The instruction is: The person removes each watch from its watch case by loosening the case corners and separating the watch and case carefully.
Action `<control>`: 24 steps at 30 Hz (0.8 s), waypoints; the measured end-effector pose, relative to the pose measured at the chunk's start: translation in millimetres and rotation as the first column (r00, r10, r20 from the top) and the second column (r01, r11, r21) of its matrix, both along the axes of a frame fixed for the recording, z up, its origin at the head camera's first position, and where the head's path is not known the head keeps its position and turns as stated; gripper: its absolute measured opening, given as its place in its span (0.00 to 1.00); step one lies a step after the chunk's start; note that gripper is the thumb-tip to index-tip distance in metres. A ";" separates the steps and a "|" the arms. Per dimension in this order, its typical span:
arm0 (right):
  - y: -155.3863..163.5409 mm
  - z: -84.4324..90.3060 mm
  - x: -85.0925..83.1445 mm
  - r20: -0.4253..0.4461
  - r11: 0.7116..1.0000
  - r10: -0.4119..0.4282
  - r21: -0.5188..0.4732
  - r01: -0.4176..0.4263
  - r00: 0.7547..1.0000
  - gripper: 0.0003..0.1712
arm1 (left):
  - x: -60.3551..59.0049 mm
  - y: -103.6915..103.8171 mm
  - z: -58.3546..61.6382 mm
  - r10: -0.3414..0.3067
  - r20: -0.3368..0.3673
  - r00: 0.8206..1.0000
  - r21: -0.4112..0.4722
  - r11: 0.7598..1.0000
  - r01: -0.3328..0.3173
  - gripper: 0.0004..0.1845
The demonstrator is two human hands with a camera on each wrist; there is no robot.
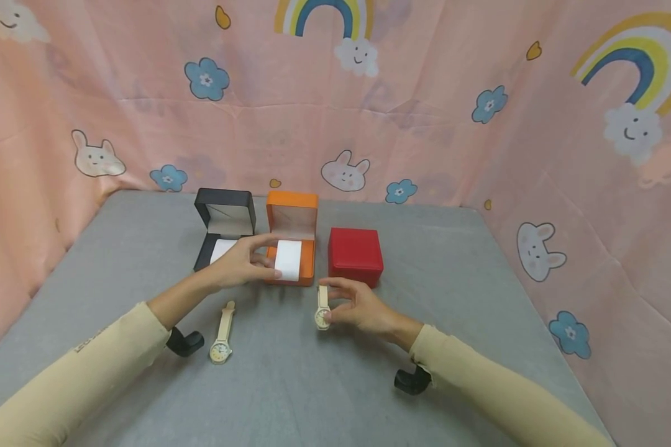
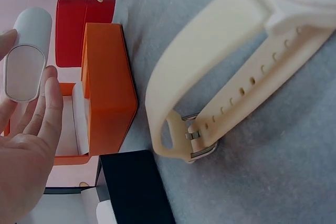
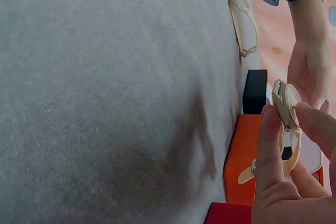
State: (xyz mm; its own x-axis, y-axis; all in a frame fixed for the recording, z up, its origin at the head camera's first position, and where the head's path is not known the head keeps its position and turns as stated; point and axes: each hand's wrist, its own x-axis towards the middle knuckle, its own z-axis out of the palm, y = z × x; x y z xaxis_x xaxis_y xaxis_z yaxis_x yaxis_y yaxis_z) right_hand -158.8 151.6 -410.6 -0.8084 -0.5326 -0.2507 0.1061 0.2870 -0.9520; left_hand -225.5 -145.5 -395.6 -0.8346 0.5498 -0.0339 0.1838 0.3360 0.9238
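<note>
My left hand (image 1: 237,264) grips a white watch cushion (image 1: 288,261) by its end, lifted over the open orange watch box (image 1: 308,264). In the left wrist view the cushion (image 2: 34,30) shows as a rounded roll with an oval end, pinched between thumb and fingers. To the right, my right hand (image 1: 363,307) pinches a cream wristwatch (image 1: 322,307) by its case, above the table in front of the red box. The strap of this watch (image 3: 292,156) hangs in a loop in the right wrist view, its buckle end beside my fingers.
Another cream wristwatch (image 1: 222,338) lies on the grey table (image 1: 279,397), strap buckled, below my left forearm. An open black watch box (image 1: 225,197) with a white cushion (image 1: 221,248) stands left of the orange one. On the right is a closed red box (image 1: 355,249).
</note>
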 end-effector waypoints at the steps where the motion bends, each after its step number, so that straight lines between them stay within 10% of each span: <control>1: -0.1 0.4 0.2 -0.003 1.000 0.002 0.003 -0.002 1.000 0.39 | -0.9 -0.3 -0.8 0.002 -0.006 1.000 -0.004 1.000 -0.002 0.43; 24: -8.3 -19.3 21.3 0.013 0.999 0.028 0.041 -0.028 1.000 0.39 | -3.3 -2.9 -4.3 -0.011 -0.012 1.000 0.022 1.000 0.011 0.41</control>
State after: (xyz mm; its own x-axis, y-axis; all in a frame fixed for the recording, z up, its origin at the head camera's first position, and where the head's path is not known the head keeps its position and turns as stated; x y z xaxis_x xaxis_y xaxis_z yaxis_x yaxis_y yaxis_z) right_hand -137.5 143.3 -429.9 -0.7899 -0.5439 -0.2832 0.1095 0.3293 -0.9379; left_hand -228.8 -148.4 -399.9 -0.8287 0.5596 -0.0119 0.1986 0.3138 0.9285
